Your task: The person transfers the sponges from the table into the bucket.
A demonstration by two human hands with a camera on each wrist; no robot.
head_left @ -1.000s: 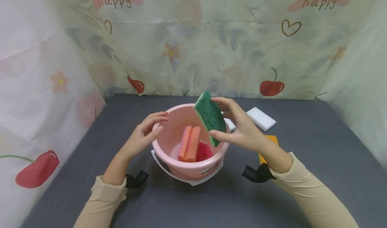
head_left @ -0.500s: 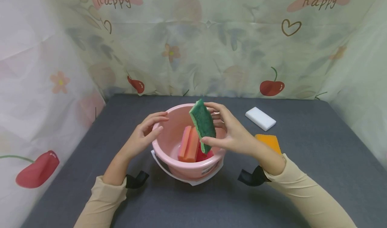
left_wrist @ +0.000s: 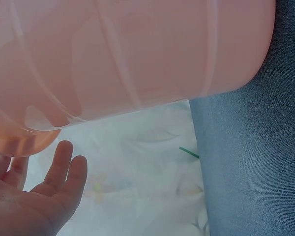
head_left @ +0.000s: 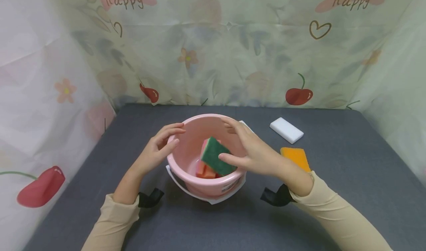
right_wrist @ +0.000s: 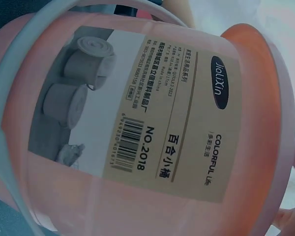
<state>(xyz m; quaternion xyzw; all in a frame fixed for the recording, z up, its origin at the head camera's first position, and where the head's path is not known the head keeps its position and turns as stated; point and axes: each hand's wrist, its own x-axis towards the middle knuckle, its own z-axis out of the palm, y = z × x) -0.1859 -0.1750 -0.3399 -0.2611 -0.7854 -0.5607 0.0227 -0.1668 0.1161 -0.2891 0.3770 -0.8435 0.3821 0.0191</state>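
Inside round pink plastic bucket (head_left: 186,158), right hand (head_left: 256,153) pinching coarse green rectangular sponge (head_left: 215,156).

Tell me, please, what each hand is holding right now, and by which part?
The right hand pinches the green sponge by its right edge, inside the pink bucket. The left hand grips nothing; its fingers rest on the bucket's left rim.

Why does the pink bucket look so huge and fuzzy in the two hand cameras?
Left wrist view: the bucket is so near that it fills the top, soft and blurry. Right wrist view: the bucket's label is tilted, dim and bluish, though its print stays readable. Head view: even light, the bucket sharp, soft shadows under the sleeves.
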